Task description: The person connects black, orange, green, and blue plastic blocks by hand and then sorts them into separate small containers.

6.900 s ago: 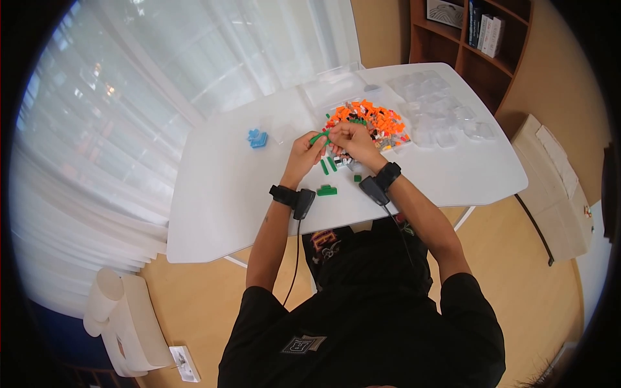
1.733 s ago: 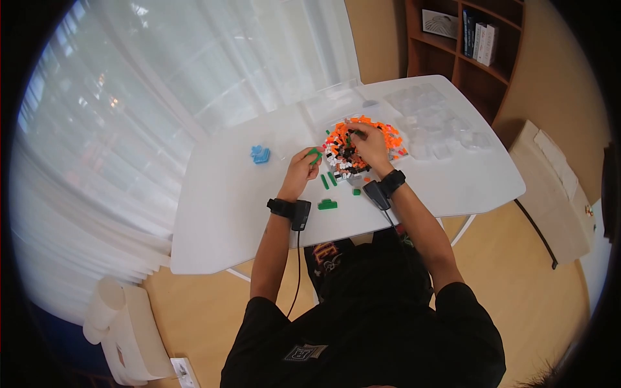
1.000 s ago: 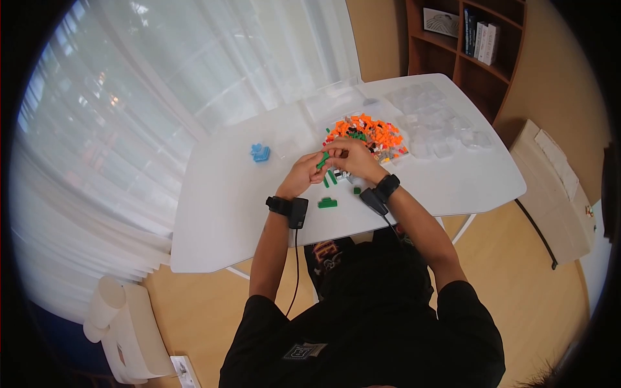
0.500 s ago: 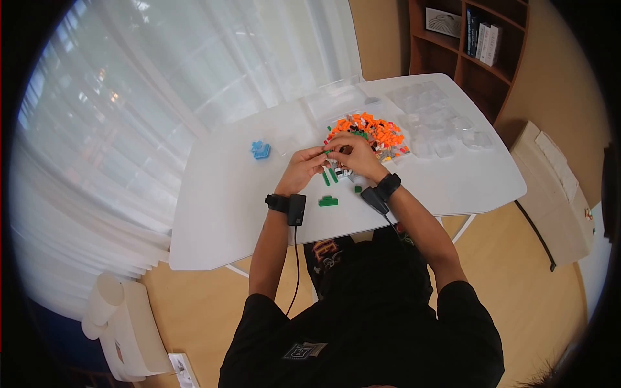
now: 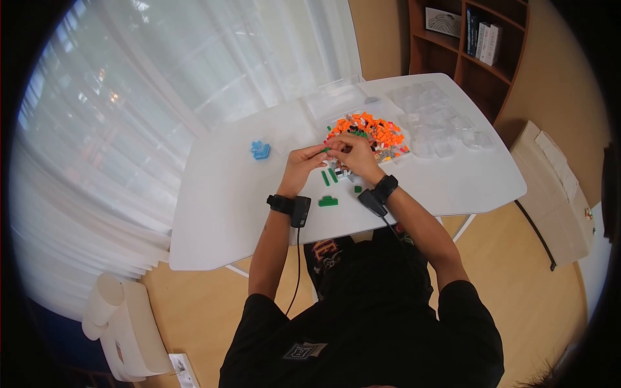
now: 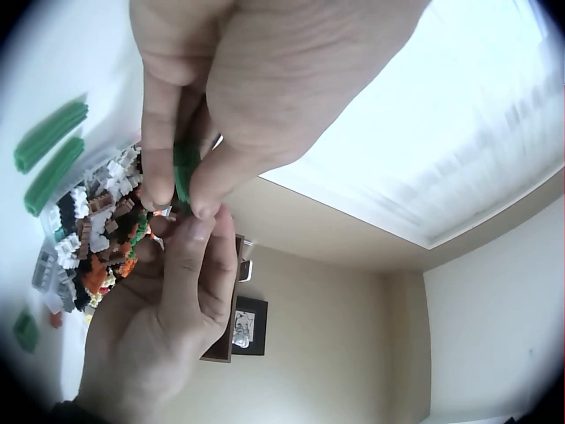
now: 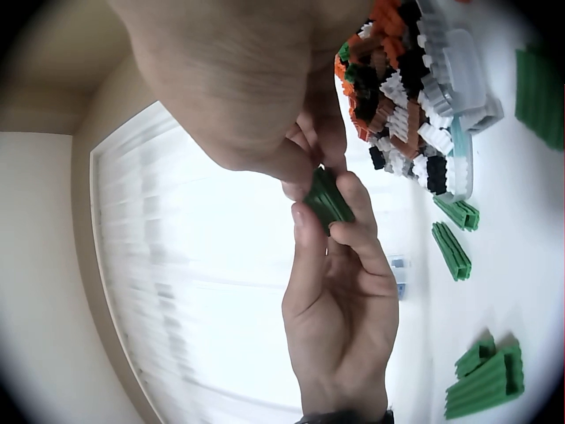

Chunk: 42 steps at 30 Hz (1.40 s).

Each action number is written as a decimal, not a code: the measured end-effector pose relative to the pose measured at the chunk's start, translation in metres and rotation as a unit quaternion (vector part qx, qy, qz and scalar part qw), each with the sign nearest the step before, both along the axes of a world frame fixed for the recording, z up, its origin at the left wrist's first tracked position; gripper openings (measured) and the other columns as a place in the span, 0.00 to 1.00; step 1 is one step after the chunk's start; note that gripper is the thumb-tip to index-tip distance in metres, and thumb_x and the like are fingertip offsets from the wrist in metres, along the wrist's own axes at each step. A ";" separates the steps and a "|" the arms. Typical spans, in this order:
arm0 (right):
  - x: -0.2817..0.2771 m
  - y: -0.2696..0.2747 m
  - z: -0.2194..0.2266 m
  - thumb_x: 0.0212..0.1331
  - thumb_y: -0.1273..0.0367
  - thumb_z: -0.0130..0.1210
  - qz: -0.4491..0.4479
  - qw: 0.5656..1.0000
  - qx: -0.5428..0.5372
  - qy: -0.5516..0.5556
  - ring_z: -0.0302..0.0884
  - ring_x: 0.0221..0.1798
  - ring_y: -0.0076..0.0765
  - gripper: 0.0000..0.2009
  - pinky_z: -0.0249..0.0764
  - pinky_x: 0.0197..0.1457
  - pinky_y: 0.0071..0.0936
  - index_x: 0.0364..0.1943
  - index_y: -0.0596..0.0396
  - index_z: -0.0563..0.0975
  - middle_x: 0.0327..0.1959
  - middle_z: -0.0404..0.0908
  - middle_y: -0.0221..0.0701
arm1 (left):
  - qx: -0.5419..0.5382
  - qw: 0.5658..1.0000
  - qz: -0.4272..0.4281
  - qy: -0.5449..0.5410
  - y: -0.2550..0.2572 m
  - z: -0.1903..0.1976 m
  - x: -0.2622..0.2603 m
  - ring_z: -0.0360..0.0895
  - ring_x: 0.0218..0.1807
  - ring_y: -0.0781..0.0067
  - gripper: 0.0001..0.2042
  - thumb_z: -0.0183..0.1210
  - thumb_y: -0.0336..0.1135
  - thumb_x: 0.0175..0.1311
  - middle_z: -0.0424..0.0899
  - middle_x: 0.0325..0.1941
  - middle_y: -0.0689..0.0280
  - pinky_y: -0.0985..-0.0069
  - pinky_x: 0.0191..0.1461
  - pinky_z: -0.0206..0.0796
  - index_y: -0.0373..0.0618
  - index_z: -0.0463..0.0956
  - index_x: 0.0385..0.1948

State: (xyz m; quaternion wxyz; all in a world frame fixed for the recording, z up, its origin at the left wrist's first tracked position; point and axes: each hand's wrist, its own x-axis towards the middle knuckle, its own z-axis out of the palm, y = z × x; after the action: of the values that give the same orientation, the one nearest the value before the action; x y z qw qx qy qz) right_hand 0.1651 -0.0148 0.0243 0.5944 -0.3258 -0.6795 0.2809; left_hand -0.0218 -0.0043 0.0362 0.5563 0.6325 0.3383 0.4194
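Note:
In the head view my left hand [image 5: 303,167] and right hand [image 5: 357,156] meet at the near left edge of a brick pile [image 5: 372,129]. Between them is a green ridged building block [image 7: 328,201], held above the table. My left thumb and fingers pinch its sides, while the right fingertips grip its other end and partly cover it. Two narrow green strips [image 7: 452,251] lie side by side below the hands. Nearer the body rest a stepped green block [image 5: 328,201] and a small green block [image 5: 358,189].
Orange, white, black and brown bricks fill the pile, which sits in a clear tray [image 7: 463,71]. A blue brick shape [image 5: 260,150] stands on the left of the white table [image 5: 220,213]. Clear plastic boxes [image 5: 446,123] cover the back right.
The right hand was in the pile 1.7 seconds ago, then came back to the green block in the left hand. Over the last half second the hands stay together with only small finger movements.

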 end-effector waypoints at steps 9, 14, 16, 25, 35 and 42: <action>0.000 0.003 -0.003 0.49 0.75 0.66 0.005 0.999 -0.040 0.011 0.75 0.26 0.21 0.11 0.73 0.30 0.19 0.37 0.61 0.81 0.27 0.78 0.29 | -0.008 1.000 -0.005 -0.029 -0.004 0.007 0.003 0.79 0.50 0.73 0.17 0.57 0.24 0.62 0.80 0.51 0.56 0.81 0.49 0.72 0.33 0.71 0.53; 0.001 -0.001 0.002 0.49 0.75 0.66 0.011 1.000 -0.011 -0.018 0.75 0.27 0.22 0.11 0.72 0.31 0.20 0.38 0.60 0.81 0.27 0.76 0.29 | -0.004 0.998 0.000 -0.056 -0.007 0.011 0.004 0.79 0.47 0.72 0.12 0.58 0.23 0.61 0.81 0.47 0.56 0.81 0.48 0.72 0.34 0.73 0.46; 0.001 -0.003 0.004 0.49 0.75 0.65 0.017 1.000 -0.013 -0.013 0.75 0.26 0.22 0.10 0.71 0.30 0.20 0.38 0.60 0.81 0.27 0.76 0.29 | -0.016 0.999 0.007 -0.045 0.000 0.004 0.000 0.79 0.46 0.73 0.12 0.58 0.23 0.61 0.82 0.45 0.58 0.81 0.48 0.72 0.34 0.73 0.46; -0.001 -0.007 0.007 0.50 0.77 0.64 0.032 0.999 -0.027 0.004 0.73 0.26 0.21 0.10 0.70 0.30 0.18 0.38 0.61 0.81 0.27 0.75 0.29 | -0.078 0.990 -0.005 -0.114 0.005 -0.004 -0.004 0.80 0.46 0.71 0.11 0.57 0.20 0.60 0.81 0.45 0.58 0.80 0.50 0.73 0.34 0.73 0.45; 0.000 -0.008 0.009 0.48 0.77 0.65 0.029 0.999 -0.008 -0.021 0.72 0.26 0.21 0.08 0.70 0.30 0.19 0.34 0.61 0.80 0.26 0.75 0.28 | -0.141 0.979 0.001 -0.146 0.005 -0.005 -0.006 0.80 0.44 0.69 0.07 0.57 0.24 0.63 0.81 0.42 0.59 0.77 0.51 0.75 0.34 0.75 0.41; 0.000 -0.003 0.002 0.48 0.77 0.64 0.045 0.999 0.011 -0.021 0.74 0.27 0.22 0.08 0.70 0.30 0.20 0.34 0.60 0.81 0.26 0.76 0.30 | -0.164 0.976 -0.011 -0.142 0.005 -0.004 -0.007 0.81 0.39 0.69 0.06 0.57 0.26 0.63 0.82 0.39 0.61 0.81 0.45 0.75 0.36 0.76 0.40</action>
State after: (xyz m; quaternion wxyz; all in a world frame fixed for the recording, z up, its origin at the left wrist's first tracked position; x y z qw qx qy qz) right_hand 0.1647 -0.0182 0.0268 0.5702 -0.2943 -0.7091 0.2924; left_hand -0.0283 0.0008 0.0323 0.6993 0.4705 0.3131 0.4377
